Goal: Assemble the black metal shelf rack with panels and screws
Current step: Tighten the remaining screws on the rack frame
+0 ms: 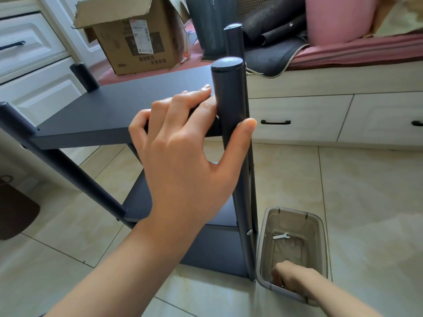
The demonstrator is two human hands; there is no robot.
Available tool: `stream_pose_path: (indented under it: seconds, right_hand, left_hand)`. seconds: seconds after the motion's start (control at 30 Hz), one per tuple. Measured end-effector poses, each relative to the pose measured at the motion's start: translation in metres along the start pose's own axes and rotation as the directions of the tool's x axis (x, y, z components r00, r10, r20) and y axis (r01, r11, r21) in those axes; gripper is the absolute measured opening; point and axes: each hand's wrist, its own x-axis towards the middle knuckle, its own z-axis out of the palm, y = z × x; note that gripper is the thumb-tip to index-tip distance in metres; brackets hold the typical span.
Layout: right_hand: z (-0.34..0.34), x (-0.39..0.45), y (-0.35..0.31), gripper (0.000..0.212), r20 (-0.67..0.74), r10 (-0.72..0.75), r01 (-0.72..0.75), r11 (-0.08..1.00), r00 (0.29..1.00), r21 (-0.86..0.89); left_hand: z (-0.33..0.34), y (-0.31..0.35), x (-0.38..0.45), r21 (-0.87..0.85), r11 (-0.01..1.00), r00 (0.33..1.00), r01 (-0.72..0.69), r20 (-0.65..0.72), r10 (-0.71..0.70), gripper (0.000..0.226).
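— Room around the rack (128, 115)?

— Tiled floor (366, 202) open to the right and near left. Hemmed in at the far side by white drawer fronts (297, 120) under a cushioned bench. Cardboard box (132, 40) just beyond the top panel's far edge. Dark mat (16, 209) at the left edge of the floor. Clear plastic bin (295, 250) just beside the near right post's foot, nearly touching.

— And the rack itself?

— Standing on the floor, centre-left. Matte black-blue metal: flat top panel (114, 104), a lower panel (206, 243) beneath, round posts with capped ends. Near right post (231, 106) upright; near left post (57, 163) appearing slanted through the wide lens. Two more post tops at the far corners. Small silver screw head (249, 232) low on the right post, beside the lower panel.

— Left hand (183, 152)?

— Wrapped over the near right corner of the top panel: fingers curled onto the panel's top, thumb (245, 126) stretched across the post. Firm grip on panel edge and post together.

— Right hand (293, 277)?

— Down inside the bin, at its near end. Fingers curled toward the bottom; hard to say whether the grip has anything in it. Small silver wrench (281, 236) lying farther back on the bin floor, apart from the hand.
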Motion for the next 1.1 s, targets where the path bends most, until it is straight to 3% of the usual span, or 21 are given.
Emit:
stream_pose_path:
  seconds: [0.2, 0.27, 0.4, 0.5, 0.6, 0.63, 0.7, 0.77, 0.83, 0.97, 1.1]
  right_hand:
    - [0.008, 0.0, -0.002, 0.016, -0.116, 0.005, -0.002, 1.0, 0.993, 0.028]
    - [0.008, -0.002, 0.001, 0.02, -0.182, -0.02, 0.027, 0.999, 0.983, 0.036]
    - [-0.009, -0.015, 0.004, 0.006, -0.366, -0.049, 0.091, 0.991, 0.929, 0.097]
    - [-0.04, -0.041, 0.001, 0.008, -0.615, -0.026, 0.207, 0.952, 0.788, 0.225]
    - [-0.079, -0.084, -0.016, 0.007, -0.833, 0.13, 0.392, 0.836, 0.538, 0.383]
    - [-0.091, -0.102, -0.025, 0.004, -0.863, 0.19, 0.483, 0.763, 0.467, 0.429]
    - [-0.112, -0.137, -0.047, 0.003, -0.873, 0.276, 0.69, 0.537, 0.401, 0.486]
    - [-0.128, -0.166, -0.074, 0.008, -0.874, 0.292, 0.828, 0.305, 0.388, 0.47]
    - [-0.138, -0.187, -0.104, 0.011, -0.882, 0.264, 0.881, 0.168, 0.391, 0.441]
    - [-0.142, -0.2, -0.149, 0.018, -0.891, 0.171, 0.889, 0.115, 0.422, 0.443]
    - [-0.145, -0.199, -0.168, 0.025, -0.843, 0.229, 0.862, 0.026, 0.488, 0.506]
  left_hand:
    - [-0.002, 0.002, 0.0, -0.013, 1.0, 0.999, 0.02, 0.028, -0.019, 0.052]
    - [-0.003, 0.003, 0.0, -0.016, 0.999, 0.999, 0.028, 0.035, -0.027, 0.051]
    - [-0.004, 0.003, 0.001, -0.02, 0.999, 0.998, 0.035, 0.051, -0.034, 0.051]
    - [-0.004, 0.003, 0.001, -0.012, 0.999, 0.998, 0.037, 0.059, -0.036, 0.053]
    - [-0.005, 0.001, 0.002, 0.002, 1.0, 0.997, 0.023, 0.068, -0.024, 0.054]
    - [-0.006, 0.001, 0.002, 0.004, 1.0, 0.997, 0.02, 0.076, -0.02, 0.055]
    - [-0.006, 0.001, 0.001, 0.005, 1.0, 0.996, 0.018, 0.087, -0.018, 0.055]
    - [-0.007, 0.001, 0.001, 0.004, 1.0, 0.996, 0.017, 0.087, -0.017, 0.055]
    - [-0.009, 0.001, 0.0, 0.002, 1.0, 0.996, 0.017, 0.091, -0.018, 0.056]
    - [-0.014, 0.003, 0.0, 0.042, 0.999, 0.992, 0.02, 0.125, -0.025, 0.06]
    - [-0.018, 0.004, 0.001, 0.073, 0.997, 0.986, 0.035, 0.162, -0.046, 0.061]
